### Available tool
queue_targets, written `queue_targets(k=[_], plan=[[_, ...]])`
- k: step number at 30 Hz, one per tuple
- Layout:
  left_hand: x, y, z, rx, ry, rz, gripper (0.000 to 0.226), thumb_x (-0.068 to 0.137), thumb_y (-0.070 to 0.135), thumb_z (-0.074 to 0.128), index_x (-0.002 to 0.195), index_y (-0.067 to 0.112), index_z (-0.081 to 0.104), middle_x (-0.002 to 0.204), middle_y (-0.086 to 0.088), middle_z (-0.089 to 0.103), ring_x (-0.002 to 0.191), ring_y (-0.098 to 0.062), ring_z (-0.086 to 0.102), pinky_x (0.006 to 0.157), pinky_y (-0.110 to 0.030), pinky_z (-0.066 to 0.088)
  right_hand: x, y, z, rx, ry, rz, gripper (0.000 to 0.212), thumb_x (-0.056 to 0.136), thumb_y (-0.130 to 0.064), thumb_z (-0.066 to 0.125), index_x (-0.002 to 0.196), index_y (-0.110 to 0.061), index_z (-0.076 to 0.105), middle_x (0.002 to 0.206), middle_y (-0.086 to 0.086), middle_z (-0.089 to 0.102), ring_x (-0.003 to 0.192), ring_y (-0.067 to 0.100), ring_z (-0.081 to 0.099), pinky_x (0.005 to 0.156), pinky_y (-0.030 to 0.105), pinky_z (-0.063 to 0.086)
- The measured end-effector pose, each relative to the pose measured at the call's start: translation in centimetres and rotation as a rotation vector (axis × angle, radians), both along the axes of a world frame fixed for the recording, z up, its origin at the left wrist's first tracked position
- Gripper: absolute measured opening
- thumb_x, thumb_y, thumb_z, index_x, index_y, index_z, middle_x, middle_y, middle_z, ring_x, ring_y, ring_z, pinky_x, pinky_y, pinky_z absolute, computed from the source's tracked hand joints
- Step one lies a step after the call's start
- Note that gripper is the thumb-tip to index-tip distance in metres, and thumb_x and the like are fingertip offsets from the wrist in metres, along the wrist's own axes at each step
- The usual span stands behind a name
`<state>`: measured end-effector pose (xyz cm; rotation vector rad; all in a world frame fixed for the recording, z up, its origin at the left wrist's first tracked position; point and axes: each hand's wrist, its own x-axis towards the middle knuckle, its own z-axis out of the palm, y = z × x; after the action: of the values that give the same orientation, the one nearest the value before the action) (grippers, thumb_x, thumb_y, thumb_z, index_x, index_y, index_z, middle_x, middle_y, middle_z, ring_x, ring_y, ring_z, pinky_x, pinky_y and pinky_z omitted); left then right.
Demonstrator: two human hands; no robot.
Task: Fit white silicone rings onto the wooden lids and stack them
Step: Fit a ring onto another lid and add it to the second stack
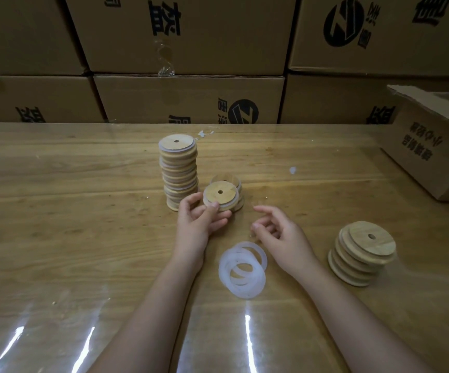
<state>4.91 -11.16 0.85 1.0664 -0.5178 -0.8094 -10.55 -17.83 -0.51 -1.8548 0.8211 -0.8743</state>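
Note:
My left hand holds a round wooden lid with a white silicone ring around it, just above a short stack of ringed lids. A tall stack of ringed lids stands right beside it on the left. My right hand hovers empty with its fingers loosely curled, just above a pile of several white silicone rings lying on the table. At the right stands a stack of bare wooden lids, each with a small centre hole.
The wooden table is covered with a shiny clear sheet. An open cardboard box sits at the right edge. Stacked cardboard boxes form a wall along the back. Small white scraps lie on the table.

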Motion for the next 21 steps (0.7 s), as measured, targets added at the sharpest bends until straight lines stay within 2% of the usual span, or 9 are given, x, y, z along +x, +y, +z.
queue_targets(k=[3, 8, 11, 13, 16, 19, 21], plan=[[-0.03, -0.01, 0.14, -0.018, 0.024, -0.011, 0.036, 0.090, 0.002, 0.057, 0.122, 0.006, 0.042, 0.088, -0.013, 0.069, 0.078, -0.023, 0.072, 0.067, -0.025, 0.058, 0.12, 0.04, -0.04, 0.005, 0.005, 0.013, 0.032, 0.087, -0.019, 0.062, 0.102, -0.046, 0.053, 0.085, -0.008, 0.064, 0.073, 0.001, 0.058, 0.066, 0.010, 0.044], [0.17, 0.22, 0.38, -0.086, 0.092, -0.062, 0.046, 0.088, -0.011, 0.050, 0.128, 0.009, 0.041, 0.095, -0.010, 0.068, 0.090, -0.023, 0.070, 0.085, -0.030, 0.055, 0.13, 0.16, 0.12, 0.006, 0.007, 0.029, 0.033, 0.087, -0.016, 0.062, 0.101, -0.044, 0.054, 0.084, -0.008, 0.063, 0.070, -0.003, 0.055, 0.065, 0.009, 0.043], [0.11, 0.33, 0.52, -0.091, 0.084, -0.068, 0.049, 0.086, -0.014, 0.051, 0.129, 0.010, 0.046, 0.086, -0.002, 0.068, 0.090, -0.020, 0.068, 0.088, -0.030, 0.053, 0.12, 0.20, 0.15, 0.012, 0.014, 0.032, 0.030, 0.087, -0.015, 0.063, 0.103, -0.040, 0.056, 0.084, -0.008, 0.063, 0.069, -0.003, 0.054, 0.065, 0.009, 0.043], [0.02, 0.35, 0.56, -0.088, 0.091, -0.081, 0.050, 0.085, -0.014, 0.052, 0.129, 0.010, 0.046, 0.093, -0.004, 0.065, 0.094, -0.021, 0.066, 0.090, -0.030, 0.052, 0.11, 0.21, 0.16, 0.017, 0.022, 0.030, 0.029, 0.087, -0.016, 0.063, 0.105, -0.038, 0.057, 0.085, -0.008, 0.063, 0.069, -0.003, 0.053, 0.065, 0.010, 0.043], [0.05, 0.24, 0.52, -0.082, 0.101, -0.076, 0.048, 0.086, -0.012, 0.052, 0.128, 0.011, 0.044, 0.112, -0.008, 0.061, 0.098, -0.020, 0.066, 0.088, -0.028, 0.053, 0.05, 0.24, 0.20, 0.021, 0.023, 0.024, 0.028, 0.087, -0.017, 0.063, 0.105, -0.037, 0.057, 0.084, -0.009, 0.063, 0.069, -0.004, 0.053, 0.065, 0.009, 0.043], [-0.06, 0.02, 0.26, -0.066, 0.053, -0.032, 0.047, 0.087, -0.009, 0.054, 0.127, 0.013, 0.043, 0.115, -0.002, 0.058, 0.098, -0.017, 0.066, 0.084, -0.024, 0.055, 0.01, 0.29, 0.26, 0.026, 0.032, 0.024, 0.027, 0.087, -0.017, 0.063, 0.106, -0.036, 0.058, 0.085, -0.008, 0.062, 0.069, -0.004, 0.053, 0.065, 0.008, 0.043], [-0.18, -0.10, -0.06, -0.018, -0.049, 0.030, 0.043, 0.087, -0.009, 0.054, 0.124, 0.012, 0.046, 0.115, -0.002, 0.058, 0.091, -0.013, 0.068, 0.080, -0.024, 0.055, 0.00, 0.30, 0.29, 0.033, 0.033, 0.024, 0.027, 0.087, -0.017, 0.063, 0.108, -0.034, 0.058, 0.085, -0.008, 0.062, 0.070, -0.004, 0.053, 0.065, 0.009, 0.044]])
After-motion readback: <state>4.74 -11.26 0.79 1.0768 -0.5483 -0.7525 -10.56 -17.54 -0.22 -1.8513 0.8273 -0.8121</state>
